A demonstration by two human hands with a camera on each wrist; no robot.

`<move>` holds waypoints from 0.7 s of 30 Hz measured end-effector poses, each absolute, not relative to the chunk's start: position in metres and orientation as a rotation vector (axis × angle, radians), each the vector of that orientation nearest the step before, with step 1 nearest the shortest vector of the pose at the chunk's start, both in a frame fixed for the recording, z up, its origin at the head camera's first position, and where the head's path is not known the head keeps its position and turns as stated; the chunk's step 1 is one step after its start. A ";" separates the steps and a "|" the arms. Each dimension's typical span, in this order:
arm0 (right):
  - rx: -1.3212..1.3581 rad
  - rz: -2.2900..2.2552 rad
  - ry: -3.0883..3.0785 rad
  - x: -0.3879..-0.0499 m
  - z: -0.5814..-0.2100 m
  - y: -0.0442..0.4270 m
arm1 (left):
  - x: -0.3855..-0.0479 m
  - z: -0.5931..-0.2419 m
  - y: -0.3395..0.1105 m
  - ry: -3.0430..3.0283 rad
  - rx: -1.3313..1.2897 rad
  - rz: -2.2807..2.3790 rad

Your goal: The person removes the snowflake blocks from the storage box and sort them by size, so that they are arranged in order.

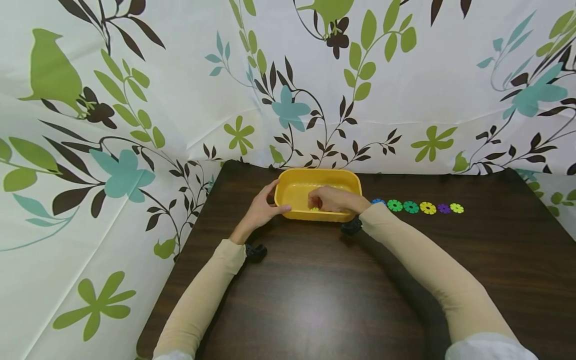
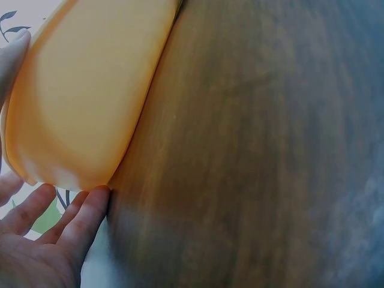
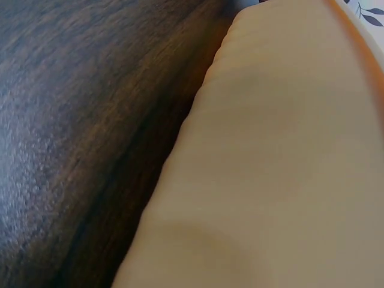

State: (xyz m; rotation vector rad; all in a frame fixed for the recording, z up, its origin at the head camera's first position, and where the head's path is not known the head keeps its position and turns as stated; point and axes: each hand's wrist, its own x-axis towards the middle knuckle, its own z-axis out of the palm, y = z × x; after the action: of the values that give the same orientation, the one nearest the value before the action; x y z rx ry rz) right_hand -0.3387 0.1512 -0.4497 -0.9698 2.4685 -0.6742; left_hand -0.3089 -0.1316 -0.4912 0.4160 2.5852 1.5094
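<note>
A yellow plastic tub stands near the back edge of the dark table. My left hand grips its left end, thumb over the front rim and fingers along the end wall. In the left wrist view the fingers of the left hand touch the tub's end. My right hand reaches inside, fingers curled down, and pinches a small yellow-green notched disc, mostly hidden under the fingertips. The right wrist view shows only the tub's outer wall, not the hand.
Right of the tub, a row of notched discs lies on the table: a blue disc partly behind the right forearm, two green, a yellow disc, a purple disc and a yellow-green one. A patterned cloth hangs behind the table.
</note>
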 end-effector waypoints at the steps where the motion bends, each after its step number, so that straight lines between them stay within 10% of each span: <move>1: -0.976 -0.665 2.465 -0.339 -0.449 0.151 | -0.309 -0.491 -0.132 2.584 0.415 1.509; 21: -0.982 -0.652 2.447 -0.340 -0.443 0.164 | -0.308 -0.491 -0.132 2.594 0.405 1.507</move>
State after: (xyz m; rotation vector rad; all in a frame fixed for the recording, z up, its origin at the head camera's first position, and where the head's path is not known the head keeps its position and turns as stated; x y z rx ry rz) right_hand -0.3395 0.1637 -0.4431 -0.9821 2.4471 -0.6518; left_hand -0.3084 -0.1324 -0.4912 0.4051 2.5943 1.5066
